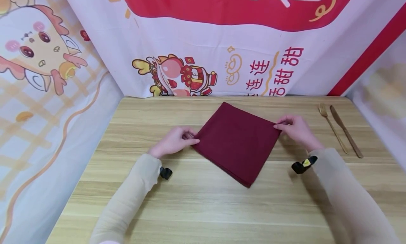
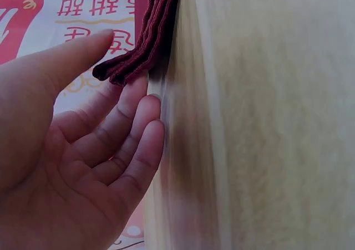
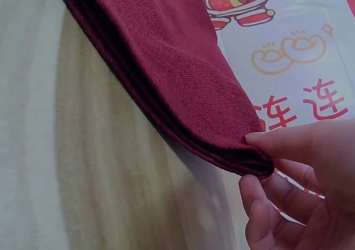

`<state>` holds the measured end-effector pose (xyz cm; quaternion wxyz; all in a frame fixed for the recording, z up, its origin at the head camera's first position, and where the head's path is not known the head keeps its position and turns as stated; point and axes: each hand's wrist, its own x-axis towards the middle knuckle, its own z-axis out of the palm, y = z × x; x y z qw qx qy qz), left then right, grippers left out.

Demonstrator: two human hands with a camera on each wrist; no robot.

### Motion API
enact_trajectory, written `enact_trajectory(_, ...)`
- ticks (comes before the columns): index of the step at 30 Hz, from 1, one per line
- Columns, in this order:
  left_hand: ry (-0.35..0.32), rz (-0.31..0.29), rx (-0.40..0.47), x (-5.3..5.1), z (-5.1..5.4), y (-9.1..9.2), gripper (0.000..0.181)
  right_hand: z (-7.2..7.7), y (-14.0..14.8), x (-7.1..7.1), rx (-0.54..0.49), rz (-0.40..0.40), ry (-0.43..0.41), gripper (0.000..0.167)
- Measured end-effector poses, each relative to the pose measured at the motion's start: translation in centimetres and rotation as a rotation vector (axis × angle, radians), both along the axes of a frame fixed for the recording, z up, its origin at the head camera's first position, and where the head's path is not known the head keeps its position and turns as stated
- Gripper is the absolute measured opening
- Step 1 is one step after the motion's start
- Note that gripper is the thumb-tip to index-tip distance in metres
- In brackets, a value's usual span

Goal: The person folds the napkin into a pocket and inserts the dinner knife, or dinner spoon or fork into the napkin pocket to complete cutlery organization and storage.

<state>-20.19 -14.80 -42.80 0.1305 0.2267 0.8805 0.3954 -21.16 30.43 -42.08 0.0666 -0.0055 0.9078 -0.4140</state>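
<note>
A dark red cloth napkin (image 1: 236,145), folded into a layered square, lies turned at an angle on the wooden table. My left hand (image 1: 174,141) is at its left corner. In the left wrist view, fingertips of the left hand (image 2: 100,133) touch the layered corner of the napkin (image 2: 147,45) from below, while the thumb stands apart from it. My right hand (image 1: 295,129) pinches the right corner. Seen from the right wrist, the right hand (image 3: 299,178) has its thumb on top of the napkin (image 3: 166,72) and fingers beneath.
A gold fork (image 1: 333,127) and a gold knife (image 1: 346,131) lie side by side at the table's right. Behind the wooden table (image 1: 206,208) hangs a printed white and red cloth backdrop (image 1: 196,36). Another patterned cloth (image 1: 54,106) borders the left side.
</note>
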Motion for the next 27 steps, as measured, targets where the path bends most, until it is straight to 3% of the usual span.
enact_trajectory(11,-0.043,-0.065,0.003,1.9,0.1,0.5,0.022,0.0,-0.9,-2.2,0.064,-0.021,0.068,0.027)
enact_trajectory(22,-0.032,-0.084,-0.030,3.6,0.2,0.6,0.024,0.4,-2.3,-3.9,0.080,-0.028,0.092,0.026)
enact_trajectory(27,0.006,-0.106,-0.028,4.2,0.2,0.8,0.025,0.3,-2.7,-4.7,0.069,-0.021,0.104,0.026)
